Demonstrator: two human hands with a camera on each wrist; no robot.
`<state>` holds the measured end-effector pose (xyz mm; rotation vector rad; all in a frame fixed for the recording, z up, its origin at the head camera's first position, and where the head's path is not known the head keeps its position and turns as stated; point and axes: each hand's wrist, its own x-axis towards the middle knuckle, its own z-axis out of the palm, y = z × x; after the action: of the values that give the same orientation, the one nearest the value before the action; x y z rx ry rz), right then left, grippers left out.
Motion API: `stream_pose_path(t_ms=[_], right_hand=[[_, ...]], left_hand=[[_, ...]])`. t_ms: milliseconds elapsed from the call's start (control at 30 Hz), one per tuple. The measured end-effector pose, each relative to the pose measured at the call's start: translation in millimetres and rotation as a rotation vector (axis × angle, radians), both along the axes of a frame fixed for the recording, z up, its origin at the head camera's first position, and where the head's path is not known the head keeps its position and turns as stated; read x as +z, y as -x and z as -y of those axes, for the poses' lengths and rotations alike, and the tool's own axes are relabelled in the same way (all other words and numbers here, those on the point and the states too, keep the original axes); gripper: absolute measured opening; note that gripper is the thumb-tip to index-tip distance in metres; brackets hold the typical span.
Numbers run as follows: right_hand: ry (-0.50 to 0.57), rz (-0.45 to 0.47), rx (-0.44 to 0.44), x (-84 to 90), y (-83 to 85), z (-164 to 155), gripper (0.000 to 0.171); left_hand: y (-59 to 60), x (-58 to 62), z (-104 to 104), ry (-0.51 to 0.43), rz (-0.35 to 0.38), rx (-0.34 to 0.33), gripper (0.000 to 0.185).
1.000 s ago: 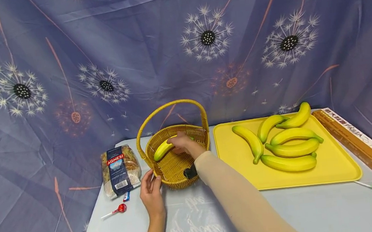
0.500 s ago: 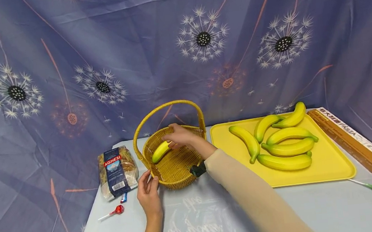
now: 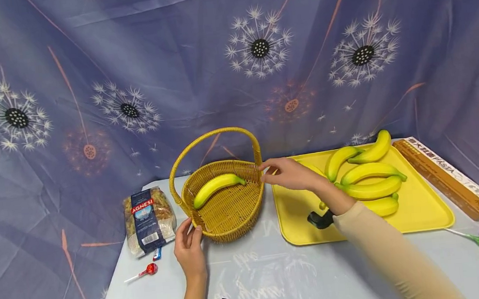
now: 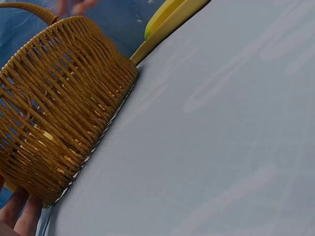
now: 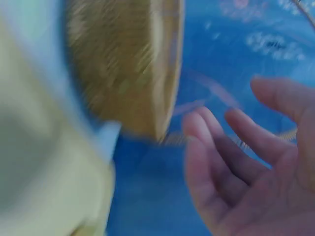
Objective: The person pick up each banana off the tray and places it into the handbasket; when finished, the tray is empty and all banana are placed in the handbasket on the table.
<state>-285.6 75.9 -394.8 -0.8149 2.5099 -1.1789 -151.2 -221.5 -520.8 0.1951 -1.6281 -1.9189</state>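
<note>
Resting near the table's front-left part, my left hand (image 3: 190, 249) touches the near wall of the wicker basket (image 3: 229, 219) with relaxed fingers, its grip curled round nothing. Farther in, one banana (image 3: 214, 187) lies inside the basket against its far-left wall. My right hand (image 3: 291, 173) hovers just beside the basket's right rim, over the yellow tray's (image 3: 299, 221) left part, grip spread and holding nothing. More bananas (image 3: 370, 179) lie on the tray toward the table's far-right corner. A pasta bag (image 3: 148, 220) sits left of the basket.
</note>
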Motion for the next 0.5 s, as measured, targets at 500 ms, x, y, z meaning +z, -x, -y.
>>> stream_pose_path(t_ms=[500], right_hand=[[-0.498,-0.127,-0.356,-45.7,-0.3,-109.4,0.06]], left_hand=[[-13.3,24.2,-7.7,0.039,0.041,0.006,0.035]])
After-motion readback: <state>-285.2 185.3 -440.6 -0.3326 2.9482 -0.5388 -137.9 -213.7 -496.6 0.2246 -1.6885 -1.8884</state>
